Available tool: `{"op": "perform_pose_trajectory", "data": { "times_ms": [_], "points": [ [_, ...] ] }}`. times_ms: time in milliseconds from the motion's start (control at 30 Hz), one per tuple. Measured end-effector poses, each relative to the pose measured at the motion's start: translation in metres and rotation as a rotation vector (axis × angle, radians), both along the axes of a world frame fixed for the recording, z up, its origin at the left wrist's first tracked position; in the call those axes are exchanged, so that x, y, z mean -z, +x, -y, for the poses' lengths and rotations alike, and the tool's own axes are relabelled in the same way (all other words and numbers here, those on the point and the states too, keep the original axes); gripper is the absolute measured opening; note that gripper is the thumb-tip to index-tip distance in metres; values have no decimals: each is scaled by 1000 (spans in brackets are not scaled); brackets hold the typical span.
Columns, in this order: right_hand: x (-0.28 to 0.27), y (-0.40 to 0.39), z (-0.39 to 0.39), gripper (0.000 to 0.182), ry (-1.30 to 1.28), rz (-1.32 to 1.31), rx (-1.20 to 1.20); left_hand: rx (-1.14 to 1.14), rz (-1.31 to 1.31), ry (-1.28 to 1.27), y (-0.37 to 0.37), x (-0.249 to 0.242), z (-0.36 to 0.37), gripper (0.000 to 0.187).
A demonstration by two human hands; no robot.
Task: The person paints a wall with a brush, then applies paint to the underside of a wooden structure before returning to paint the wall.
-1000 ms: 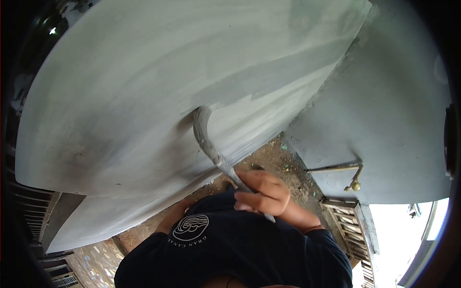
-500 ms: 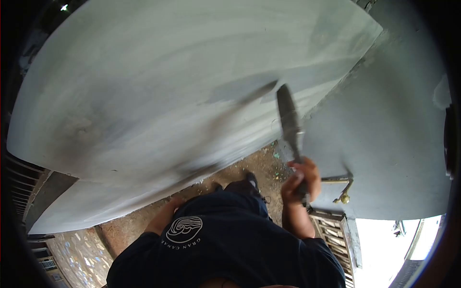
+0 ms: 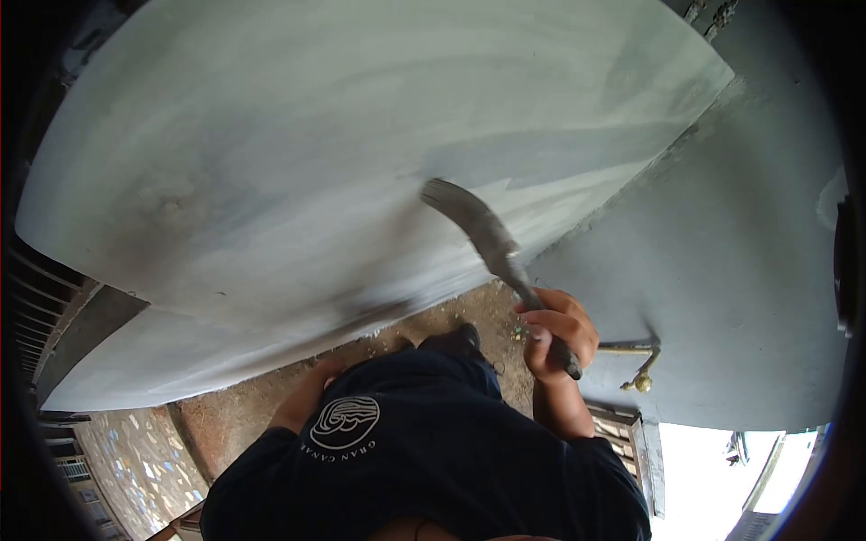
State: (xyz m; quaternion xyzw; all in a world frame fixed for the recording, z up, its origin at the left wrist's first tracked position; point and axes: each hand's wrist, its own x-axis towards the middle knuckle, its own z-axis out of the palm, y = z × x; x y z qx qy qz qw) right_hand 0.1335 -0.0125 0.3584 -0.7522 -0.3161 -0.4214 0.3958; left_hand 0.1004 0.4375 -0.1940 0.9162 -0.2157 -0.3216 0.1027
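Observation:
My right hand is closed round the handle of a long brush. Its broad, greyish end points up and to the left, over the pale wall; whether the tip touches the wall I cannot tell. A darker grey patch lies on the wall just beyond the tip. My left hand hangs low beside my body near the wall's lower edge, its fingers mostly hidden.
On the right stands a grey wall with a brass tap on a pipe. Below are the brown dirt floor and my shoe. A stone-patterned surface shows lower left, metal bars at the left edge.
The brush has swung to the left, its tip moving left and slightly down across the wall. My right hand stays closed on it. The view has shifted slightly.

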Motion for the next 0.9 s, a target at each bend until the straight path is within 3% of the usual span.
{"op": "perform_pose_trajectory", "data": {
  "times_ms": [133,200,267,300,333,367,400,467,533,567,600,667,700,800,867,900],
  "points": [
    [0,-9,5,19,-93,127,297,-351,-163,-76,-28,-2,-4,37],
    [2,-13,-1,20,-21,108,219,-526,-287,-111,-37,18,-16,37],
    [-3,-13,-10,19,98,-24,-97,-698,-437,-136,-43,12,-24,38],
    [-7,-5,-16,17,77,-23,-135,-782,-508,-149,-46,0,-20,38],
    [-4,-2,-14,17,70,-24,-139,-865,-567,-166,-45,-15,-10,38],
    [2,2,-13,17,14,6,60,-1059,-636,-166,-44,-25,-3,44],
    [7,7,-10,16,-44,40,257,-1062,-636,-180,-43,0,-15,44],
    [12,-3,-3,11,21,2,240,-405,-290,-56,-29,31,-17,46],
    [13,-15,0,11,186,-29,48,-331,-226,-41,-30,30,-20,43],
    [1,-15,-3,12,100,26,-60,-246,-165,-7,-34,30,-17,41],
    [-5,-12,-7,12,92,24,-67,-252,-168,-15,-52,31,-17,41],
    [-12,-5,-13,16,4,-16,-108,-600,-497,-58,-43,-23,-4,39],
    [-1,-3,-10,16,-12,22,84,-604,-503,-64,-49,-29,0,39],
    [6,0,7,15,110,-11,257,-818,-583,-213,-57,-1,-10,36],
    [2,-7,9,16,93,4,204,-1017,-585,-218,-58,18,-12,38],
    [3,-10,5,17,166,-18,59,-1021,-589,-233,-56,19,-10,38]
  ]
}}
